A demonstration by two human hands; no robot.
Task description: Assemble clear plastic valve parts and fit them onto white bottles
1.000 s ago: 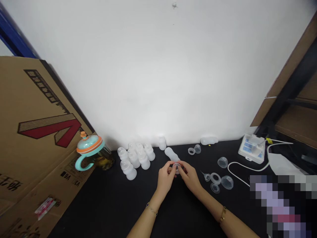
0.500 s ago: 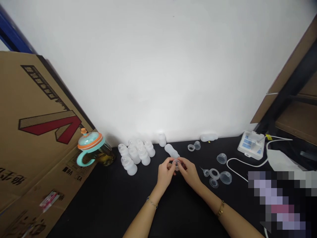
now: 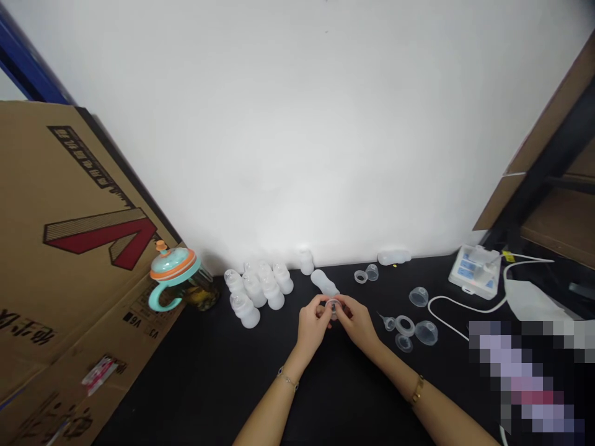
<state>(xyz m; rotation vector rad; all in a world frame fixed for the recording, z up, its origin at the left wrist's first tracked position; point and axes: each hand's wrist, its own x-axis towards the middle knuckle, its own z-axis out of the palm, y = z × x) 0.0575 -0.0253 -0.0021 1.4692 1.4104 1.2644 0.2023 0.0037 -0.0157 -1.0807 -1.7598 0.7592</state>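
Both hands meet over the black table. My left hand (image 3: pixel 314 321) and my right hand (image 3: pixel 356 321) pinch a small translucent bottle ring (image 3: pixel 333 305) between thumbs and fingers. Fingertips cover part of it, and whether a teat sits inside I cannot make out. Just beyond the fingers a white baby bottle (image 3: pixel 324 282) lies on its side. To the right of my right hand are a clear teat (image 3: pixel 388 323), a loose ring (image 3: pixel 405 326), a round clear piece (image 3: pixel 404 342) and a domed cap (image 3: pixel 426 332).
Several capped white bottles (image 3: pixel 253 289) stand grouped at left, beside a teal-lidded jug (image 3: pixel 179 279) and a cardboard box (image 3: pixel 93 248). Along the wall are a bottle (image 3: pixel 306 262), another lying down (image 3: pixel 394 257), a ring (image 3: pixel 361 277) and a cap (image 3: pixel 372 272). A white cable (image 3: pixel 449 316) runs near a power strip (image 3: pixel 475 272).
The whole view has shifted slightly, so everything sits a little farther right. Both hands keep hold of the bottle ring in nearly the same pose.
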